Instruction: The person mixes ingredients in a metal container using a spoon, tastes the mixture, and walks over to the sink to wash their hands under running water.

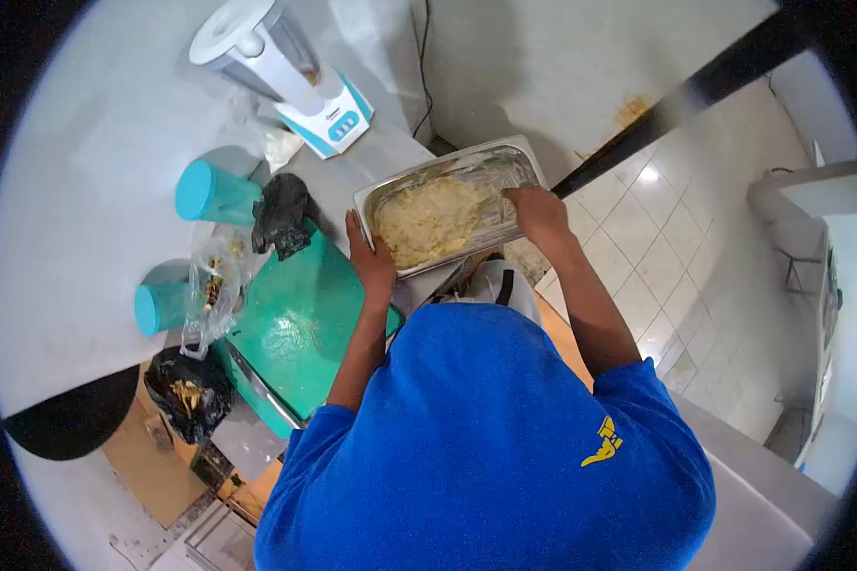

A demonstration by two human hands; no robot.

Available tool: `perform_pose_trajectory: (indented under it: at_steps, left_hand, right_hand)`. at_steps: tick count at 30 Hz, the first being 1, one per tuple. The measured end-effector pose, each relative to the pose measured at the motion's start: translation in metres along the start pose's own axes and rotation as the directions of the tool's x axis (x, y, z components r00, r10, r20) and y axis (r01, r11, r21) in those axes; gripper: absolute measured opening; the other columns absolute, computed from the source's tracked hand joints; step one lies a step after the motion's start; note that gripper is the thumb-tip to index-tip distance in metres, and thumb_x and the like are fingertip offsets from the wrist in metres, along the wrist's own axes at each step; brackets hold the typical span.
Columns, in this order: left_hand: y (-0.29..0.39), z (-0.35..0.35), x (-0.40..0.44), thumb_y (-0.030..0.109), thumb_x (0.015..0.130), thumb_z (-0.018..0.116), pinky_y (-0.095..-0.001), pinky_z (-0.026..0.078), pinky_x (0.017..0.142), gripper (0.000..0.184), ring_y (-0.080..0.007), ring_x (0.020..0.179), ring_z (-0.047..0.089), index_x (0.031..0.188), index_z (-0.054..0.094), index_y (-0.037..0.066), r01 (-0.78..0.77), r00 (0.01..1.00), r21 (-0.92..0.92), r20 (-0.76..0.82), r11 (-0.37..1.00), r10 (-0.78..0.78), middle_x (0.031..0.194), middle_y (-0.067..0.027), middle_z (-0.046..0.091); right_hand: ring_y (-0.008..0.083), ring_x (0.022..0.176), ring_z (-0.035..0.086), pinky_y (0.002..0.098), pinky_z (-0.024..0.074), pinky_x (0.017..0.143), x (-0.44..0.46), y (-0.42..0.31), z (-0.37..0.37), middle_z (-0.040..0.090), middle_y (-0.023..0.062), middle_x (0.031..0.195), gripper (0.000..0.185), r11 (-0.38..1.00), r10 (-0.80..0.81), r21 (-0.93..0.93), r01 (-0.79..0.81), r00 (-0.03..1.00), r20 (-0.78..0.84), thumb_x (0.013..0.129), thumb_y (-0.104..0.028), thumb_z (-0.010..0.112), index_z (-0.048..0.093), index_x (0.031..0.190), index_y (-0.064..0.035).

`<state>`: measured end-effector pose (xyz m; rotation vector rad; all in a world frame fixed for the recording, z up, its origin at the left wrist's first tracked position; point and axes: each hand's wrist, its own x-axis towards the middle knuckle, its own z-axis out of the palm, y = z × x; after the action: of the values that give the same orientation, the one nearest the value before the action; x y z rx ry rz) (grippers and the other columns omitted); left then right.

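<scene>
A rectangular metal tray (445, 162) lies tilted at the counter's edge, with a pale yellow, lumpy mash (428, 217) over its left and middle part. Smears coat the tray's right end. My left hand (371, 262) holds the tray's left side, one finger stretched along the rim. Over the right end of the tray, my right hand (540, 217) is closed; what it grips, if anything, is hidden by the fingers. A green cutting board (295, 319) lies left of my left forearm, with a knife (262, 385) along its lower left edge.
A white and turquoise blender (328, 119) stands at the upper left. Two turquoise containers (205, 190), a black plastic bag (281, 214) and a clear bag (209, 285) sit left of the board. Another black bag (189, 395) holds scraps. A dark bar (676, 109) crosses the upper right.
</scene>
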<state>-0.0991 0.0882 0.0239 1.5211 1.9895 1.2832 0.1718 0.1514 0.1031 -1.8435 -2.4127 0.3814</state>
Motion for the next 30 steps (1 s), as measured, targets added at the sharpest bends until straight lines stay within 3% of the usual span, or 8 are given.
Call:
perform_pose_trajectory:
  at_steps: [5,8,14,17,18,20,22,30]
  left_hand:
    - [-0.014,0.005,0.001,0.001,0.084,0.046,-0.0373,0.028,0.105,0.056,-0.0338,0.128,0.035,0.136,0.028,-0.003,-0.028,0.999,0.009,-0.024,1.000,0.028,0.139,-0.0220,0.035]
    - [-0.013,0.006,0.001,0.001,0.084,0.046,-0.0372,0.029,0.105,0.055,-0.0334,0.128,0.036,0.137,0.028,-0.002,-0.001,1.000,-0.003,-0.023,1.000,0.001,0.139,-0.0220,0.035]
    - [-0.008,0.003,0.000,-0.002,0.082,0.048,-0.0377,0.029,0.105,0.059,-0.0333,0.127,0.037,0.137,0.027,-0.002,-0.007,0.999,-0.031,-0.049,1.000,0.005,0.137,-0.0217,0.038]
    - [-0.010,0.005,0.000,-0.003,0.081,0.049,-0.0380,0.029,0.105,0.060,-0.0340,0.126,0.038,0.137,0.027,-0.003,-0.024,0.996,-0.058,-0.085,0.998,0.019,0.136,-0.0219,0.039]
    - [-0.011,0.005,-0.002,-0.004,0.081,0.049,-0.0381,0.030,0.104,0.060,-0.0343,0.125,0.038,0.137,0.027,-0.003,-0.028,0.996,-0.074,-0.092,0.997,0.021,0.136,-0.0220,0.039]
    - [-0.014,0.007,-0.001,-0.004,0.080,0.049,-0.0384,0.030,0.105,0.060,-0.0349,0.124,0.039,0.136,0.028,-0.003,-0.031,0.995,-0.063,-0.101,0.998,0.024,0.135,-0.0221,0.039]
    - [-0.008,0.005,0.000,-0.004,0.080,0.049,-0.0392,0.029,0.105,0.059,-0.0356,0.123,0.039,0.135,0.030,-0.004,0.011,0.996,-0.040,-0.088,0.999,-0.014,0.134,-0.0220,0.040]
    - [-0.019,0.009,-0.002,-0.004,0.080,0.050,-0.0392,0.029,0.105,0.058,-0.0355,0.124,0.038,0.134,0.030,-0.005,-0.042,0.994,-0.015,-0.100,0.999,0.040,0.135,-0.0226,0.039]
  right_hand:
    - [0.0313,0.093,0.059,0.0414,0.0491,0.077,-0.002,-0.004,0.014,0.058,0.0142,0.093,0.031,0.991,0.129,0.037,-0.126,0.986,-0.106,0.081,-0.008,0.047,0.064,0.107,-0.0124]
    - [0.0334,0.094,0.059,0.0414,0.0484,0.080,-0.005,-0.020,0.018,0.061,0.0177,0.097,0.034,0.980,0.197,-0.011,-0.197,0.980,-0.004,0.080,-0.006,0.046,0.062,0.110,-0.0097]
    - [0.0354,0.102,0.058,0.0380,0.0454,0.087,0.012,0.028,0.042,0.060,0.0230,0.108,0.036,0.920,-0.128,0.392,0.016,0.957,0.260,0.082,-0.007,0.046,0.059,0.116,-0.0074]
    - [0.0354,0.104,0.056,0.0400,0.0451,0.089,0.016,0.029,0.014,0.060,0.0192,0.110,0.033,0.935,-0.012,0.335,-0.118,0.932,0.363,0.086,-0.011,0.045,0.058,0.116,-0.0060]
    - [0.0345,0.103,0.057,0.0404,0.0449,0.090,0.015,0.031,0.013,0.060,0.0190,0.111,0.032,0.962,-0.067,0.272,0.000,0.969,0.239,0.085,-0.012,0.046,0.058,0.114,-0.0052]
    - [0.0343,0.103,0.057,0.0416,0.0449,0.090,0.016,0.030,0.021,0.060,0.0195,0.111,0.033,0.989,-0.057,0.143,0.039,0.991,0.119,0.084,-0.010,0.046,0.059,0.114,-0.0047]
    - [0.0344,0.101,0.058,0.0431,0.0456,0.089,0.019,0.009,0.018,0.060,0.0209,0.107,0.035,0.999,0.033,0.025,-0.036,0.994,0.103,0.081,-0.007,0.045,0.058,0.114,-0.0039]
    - [0.0360,0.097,0.058,0.0452,0.0446,0.086,0.016,-0.013,0.025,0.060,0.0228,0.105,0.032,0.971,-0.140,0.191,0.145,0.989,-0.040,0.085,-0.011,0.045,0.057,0.114,-0.0020]
